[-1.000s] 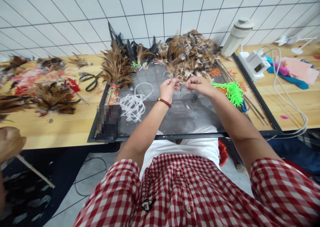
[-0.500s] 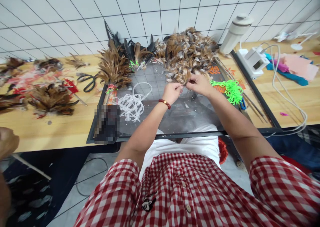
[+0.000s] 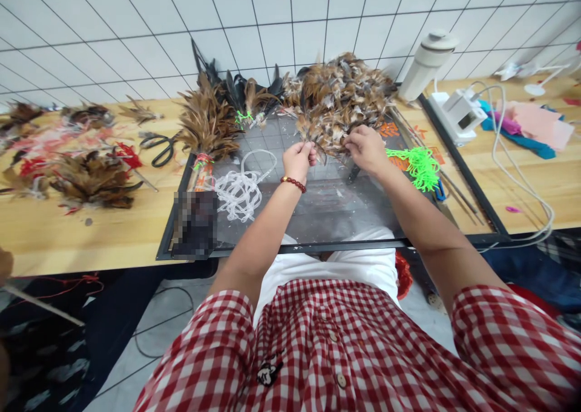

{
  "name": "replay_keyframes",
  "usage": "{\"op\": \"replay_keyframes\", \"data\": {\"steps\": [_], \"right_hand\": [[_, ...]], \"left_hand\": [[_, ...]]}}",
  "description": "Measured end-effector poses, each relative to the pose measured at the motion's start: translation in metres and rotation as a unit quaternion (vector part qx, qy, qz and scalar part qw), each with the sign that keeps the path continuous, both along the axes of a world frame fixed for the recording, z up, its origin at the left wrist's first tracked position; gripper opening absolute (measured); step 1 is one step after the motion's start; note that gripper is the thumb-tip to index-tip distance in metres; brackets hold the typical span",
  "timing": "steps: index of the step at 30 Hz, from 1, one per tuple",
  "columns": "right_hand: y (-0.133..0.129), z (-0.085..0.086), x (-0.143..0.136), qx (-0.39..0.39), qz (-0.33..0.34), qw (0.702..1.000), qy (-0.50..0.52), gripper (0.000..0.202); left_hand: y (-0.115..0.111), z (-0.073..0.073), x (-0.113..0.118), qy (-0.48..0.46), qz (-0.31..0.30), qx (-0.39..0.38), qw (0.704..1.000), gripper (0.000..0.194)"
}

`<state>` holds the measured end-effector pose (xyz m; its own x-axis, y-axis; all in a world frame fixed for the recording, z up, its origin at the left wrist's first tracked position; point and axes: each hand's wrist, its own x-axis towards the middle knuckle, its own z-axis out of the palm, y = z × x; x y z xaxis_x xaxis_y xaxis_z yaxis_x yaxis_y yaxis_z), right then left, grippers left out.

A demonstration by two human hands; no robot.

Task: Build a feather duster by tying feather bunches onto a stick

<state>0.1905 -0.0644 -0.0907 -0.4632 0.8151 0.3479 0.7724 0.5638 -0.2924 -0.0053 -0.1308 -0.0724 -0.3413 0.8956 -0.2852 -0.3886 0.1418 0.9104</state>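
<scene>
My left hand (image 3: 298, 160), with a bead bracelet at the wrist, is closed in a pinch at the front left edge of a big pile of brown and white feathers (image 3: 349, 97). Small brown feathers (image 3: 307, 127) stick up from its fingertips. To the right, my right hand (image 3: 367, 150) has its thumb and fingers pinched together among the feathers at the pile's front edge; the tips are partly hidden. A gap separates the two hands. Below them lies a dark mat (image 3: 313, 215) with bits of fluff.
White cord (image 3: 238, 194) lies coiled at left, near a tied feather bundle (image 3: 209, 121) and scissors (image 3: 162, 149). Green cords (image 3: 422, 167), thin rods (image 3: 460, 191), a bottle (image 3: 426, 64) and a charger (image 3: 465, 109) are at right. Another person's hand (image 3: 4, 265) shows at far left with a stick.
My hands were together at the pile's front edge; now they are apart. The left moved left, the right slightly up to the pile. The other person's hand has shifted out leftward.
</scene>
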Motion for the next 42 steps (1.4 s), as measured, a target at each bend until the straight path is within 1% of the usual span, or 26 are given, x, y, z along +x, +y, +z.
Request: {"op": "replay_keyframes", "data": {"steps": [2,3,5,6,7,8,11,12,13,16,18,19,21,22,24,26,27,28,30,33,36,37,39,42], "right_hand": [[0.001,0.005,0.004,-0.019,0.037,0.999,0.012,0.033],[0.001,0.006,0.006,-0.028,0.042,0.999,0.018,0.034],[0.001,0.008,0.008,-0.025,0.017,0.999,0.032,0.038],[0.0,0.008,0.008,-0.015,0.001,0.999,0.039,0.038],[-0.001,0.009,0.008,-0.009,-0.002,0.999,0.043,0.036],[-0.001,0.01,0.007,-0.014,0.016,0.999,0.043,0.032],[-0.004,0.011,0.004,-0.076,0.135,0.988,0.015,0.021],[-0.006,0.011,0.002,-0.089,0.157,0.984,0.006,0.02],[-0.007,0.011,-0.001,-0.092,0.159,0.983,-0.002,0.019],[-0.01,0.008,-0.007,-0.075,0.106,0.991,-0.014,0.017],[-0.01,0.006,-0.009,-0.094,0.078,0.992,0.012,0.014],[-0.009,0.006,-0.009,-0.113,0.064,0.99,0.047,0.014],[-0.005,0.008,-0.009,-0.155,0.03,0.975,0.159,0.019],[-0.004,0.009,-0.008,-0.181,0.014,0.958,0.221,0.023],[-0.002,0.013,-0.007,-0.236,-0.002,0.915,0.328,0.029],[-0.002,0.015,-0.008,-0.28,0.001,0.876,0.393,0.034],[-0.003,0.016,-0.01,-0.29,0.002,0.864,0.411,0.035],[-0.005,0.016,-0.012,-0.289,0.0,0.859,0.422,0.036],[-0.008,0.015,-0.016,-0.266,-0.009,0.866,0.424,0.035],[-0.012,0.014,-0.02,-0.218,-0.019,0.891,0.397,0.031],[-0.011,0.011,-0.02,-0.195,-0.009,0.912,0.361,0.03],[-0.009,0.009,-0.019,-0.191,-0.005,0.916,0.352,0.031],[-0.006,0.005,-0.019,-0.186,-0.006,0.919,0.349,0.034],[-0.004,0.002,-0.021,-0.205,-0.014,0.902,0.38,0.043]], "left_hand": [[-0.001,0.001,0.0,-0.004,0.0,-0.001,1.0,0.014],[-0.001,0.001,0.0,-0.005,0.001,-0.002,1.0,0.014],[-0.001,0.002,0.0,-0.006,0.005,-0.002,1.0,0.015],[0.0,0.002,0.001,-0.007,0.006,-0.001,1.0,0.016],[0.0,0.001,0.001,-0.006,0.006,0.0,1.0,0.016],[0.0,0.001,0.001,-0.005,0.005,0.0,1.0,0.016],[0.001,0.001,0.001,0.001,0.003,-0.002,1.0,0.013],[0.0,0.001,0.002,0.001,0.003,-0.003,1.0,0.013],[0.0,0.001,0.002,0.001,0.003,-0.004,1.0,0.013],[0.0,0.001,0.002,-0.003,0.004,-0.005,1.0,0.014],[0.0,0.002,0.002,-0.005,0.005,-0.007,1.0,0.014],[0.0,0.002,0.002,-0.007,0.005,-0.008,1.0,0.014],[0.0,0.002,0.002,-0.01,0.003,-0.009,1.0,0.013],[0.0,0.001,0.002,-0.012,0.001,-0.008,1.0,0.014],[-0.001,0.001,0.001,-0.016,-0.007,-0.004,1.0,0.014],[-0.002,0.0,0.002,-0.027,-0.028,-0.001,0.999,0.013],[-0.004,0.0,0.002,-0.036,-0.044,-0.001,0.998,0.013],[-0.005,0.0,0.002,-0.045,-0.06,-0.004,0.997,0.013],[-0.007,0.001,0.003,-0.065,-0.087,-0.013,0.994,0.013],[-0.009,0.001,0.003,-0.087,-0.115,-0.022,0.989,0.014],[-0.009,0.0,0.003,-0.084,-0.15,-0.03,0.985,0.013],[-0.008,-0.001,0.003,-0.078,-0.153,-0.031,0.985,0.012],[-0.007,-0.002,0.004,-0.074,-0.14,-0.025,0.987,0.012],[-0.007,-0.001,0.005,-0.099,-0.11,-0.007,0.989,0.011]]}}
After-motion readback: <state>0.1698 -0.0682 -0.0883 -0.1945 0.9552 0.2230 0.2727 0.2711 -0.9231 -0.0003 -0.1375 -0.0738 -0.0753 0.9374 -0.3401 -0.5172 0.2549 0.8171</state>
